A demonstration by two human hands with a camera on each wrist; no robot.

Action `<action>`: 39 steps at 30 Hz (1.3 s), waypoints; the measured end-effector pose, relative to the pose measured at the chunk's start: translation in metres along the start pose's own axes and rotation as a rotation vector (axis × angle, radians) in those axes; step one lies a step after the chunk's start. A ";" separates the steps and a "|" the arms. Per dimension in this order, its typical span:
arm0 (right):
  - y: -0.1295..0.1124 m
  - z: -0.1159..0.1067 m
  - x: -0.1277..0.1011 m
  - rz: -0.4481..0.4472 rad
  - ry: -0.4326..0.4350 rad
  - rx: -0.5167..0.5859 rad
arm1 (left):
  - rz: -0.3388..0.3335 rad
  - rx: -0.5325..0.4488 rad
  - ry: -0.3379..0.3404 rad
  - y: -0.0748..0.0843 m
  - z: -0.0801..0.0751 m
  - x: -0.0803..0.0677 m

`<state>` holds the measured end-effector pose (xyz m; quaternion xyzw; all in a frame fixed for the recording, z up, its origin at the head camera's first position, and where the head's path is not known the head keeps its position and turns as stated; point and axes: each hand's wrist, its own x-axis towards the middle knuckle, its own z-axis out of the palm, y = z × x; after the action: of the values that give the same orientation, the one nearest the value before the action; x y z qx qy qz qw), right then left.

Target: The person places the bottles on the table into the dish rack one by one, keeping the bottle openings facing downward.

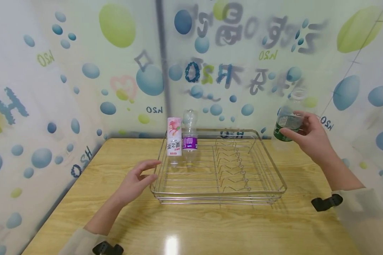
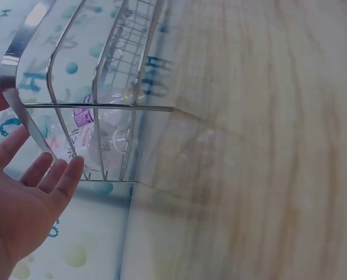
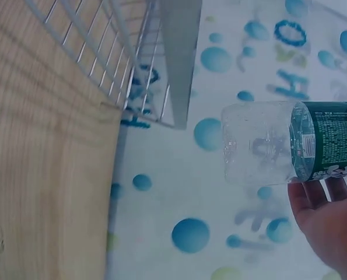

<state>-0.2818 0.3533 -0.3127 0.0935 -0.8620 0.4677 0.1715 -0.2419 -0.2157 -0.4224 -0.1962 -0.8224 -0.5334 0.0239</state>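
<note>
My right hand [image 1: 316, 138] holds a clear plastic bottle [image 1: 288, 124] with a green label, upright, raised beyond the rack's right side. The right wrist view shows the clear base of this bottle [image 3: 258, 143] and fingers curled around its label. My left hand [image 1: 135, 182] is at the left rim of a metal wire dish rack [image 1: 218, 193], fingers loosely spread; whether they touch the rim I cannot tell. Inside the rack, at its back left, stand a pink-and-white labelled bottle [image 1: 174, 136] and a clear bottle with a purple label [image 1: 189, 142], side by side.
The rack stands on a wood-grain table [image 1: 210, 226]. Wavy wire dividers [image 1: 233, 163] run along the rack's right half. A patterned curtain [image 1: 121, 71] with blue and green dots hangs behind the table and along both sides.
</note>
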 end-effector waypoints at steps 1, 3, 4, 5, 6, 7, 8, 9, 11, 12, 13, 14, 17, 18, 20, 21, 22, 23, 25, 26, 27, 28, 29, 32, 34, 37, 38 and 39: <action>-0.005 0.003 -0.001 -0.010 -0.010 0.003 | 0.009 -0.005 0.007 0.002 -0.001 0.001; -0.012 0.009 -0.002 -0.030 -0.033 0.006 | 0.037 -0.012 0.019 0.006 -0.001 0.002; -0.016 0.013 -0.003 -0.038 -0.046 0.003 | 0.052 -0.016 0.025 0.007 -0.001 0.003; -0.020 0.016 -0.004 -0.045 -0.058 -0.005 | 0.066 -0.020 0.032 0.009 -0.002 0.005; -0.023 0.019 -0.005 -0.054 -0.069 -0.013 | 0.081 -0.026 0.038 0.012 -0.002 0.006; -0.027 0.023 -0.007 -0.061 -0.081 -0.028 | 0.097 -0.025 0.045 0.014 -0.001 0.007; -0.031 0.026 -0.008 -0.068 -0.091 -0.045 | 0.113 -0.024 0.052 0.016 -0.001 0.009; -0.034 0.030 -0.009 -0.077 -0.102 -0.059 | 0.121 -0.027 0.057 0.019 0.000 0.010; -0.040 0.036 -0.012 -0.086 -0.127 -0.101 | 0.135 -0.034 0.060 0.026 0.001 0.014; -0.044 0.039 -0.013 -0.091 -0.141 -0.116 | 0.144 -0.038 0.056 0.030 0.003 0.016; -0.047 0.041 -0.015 -0.096 -0.156 -0.124 | 0.150 -0.045 0.049 0.034 0.005 0.017; -0.050 0.044 -0.016 -0.098 -0.174 -0.131 | 0.154 -0.055 0.039 0.038 0.006 0.019; -0.059 0.052 -0.021 -0.113 -0.228 -0.145 | 0.166 -0.092 -0.009 0.051 0.014 0.026; -0.061 0.055 -0.022 -0.121 -0.243 -0.148 | 0.163 -0.101 -0.026 0.055 0.017 0.028; -0.065 0.061 -0.025 -0.136 -0.271 -0.159 | 0.157 -0.107 -0.055 0.061 0.024 0.033; -0.067 0.064 -0.026 -0.148 -0.279 -0.168 | 0.158 -0.108 -0.068 0.065 0.027 0.036; -0.069 0.067 -0.028 -0.159 -0.288 -0.175 | 0.157 -0.106 -0.079 0.068 0.030 0.038; -0.070 0.070 -0.029 -0.168 -0.297 -0.188 | 0.156 -0.105 -0.089 0.070 0.034 0.040; -0.073 0.076 -0.032 -0.191 -0.317 -0.204 | 0.154 -0.103 -0.105 0.075 0.040 0.045; -0.074 0.078 -0.033 -0.203 -0.326 -0.215 | 0.156 -0.106 -0.114 0.077 0.043 0.047; -0.075 0.080 -0.035 -0.213 -0.337 -0.225 | 0.157 -0.108 -0.122 0.079 0.046 0.049; -0.076 0.082 -0.036 -0.224 -0.347 -0.235 | 0.157 -0.110 -0.129 0.081 0.049 0.052; -0.077 0.084 -0.037 -0.237 -0.357 -0.244 | 0.161 -0.115 -0.137 0.082 0.051 0.054; -0.079 0.089 -0.041 -0.285 -0.384 -0.264 | 0.181 -0.128 -0.162 0.086 0.058 0.060; -0.080 0.092 -0.042 -0.341 -0.390 -0.300 | 0.196 -0.130 -0.171 0.090 0.063 0.063; -0.080 0.097 -0.044 -0.444 -0.383 -0.369 | 0.201 -0.094 -0.168 0.095 0.069 0.066; -0.080 0.099 -0.045 -0.475 -0.377 -0.403 | 0.206 -0.066 -0.166 0.097 0.071 0.067; -0.080 0.101 -0.045 -0.501 -0.374 -0.433 | 0.210 -0.025 -0.163 0.099 0.073 0.068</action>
<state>-0.2352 0.2251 -0.3189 0.3465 -0.9078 0.1933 0.1360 -0.2572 -0.0958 -0.3506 -0.3242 -0.7898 -0.5205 0.0102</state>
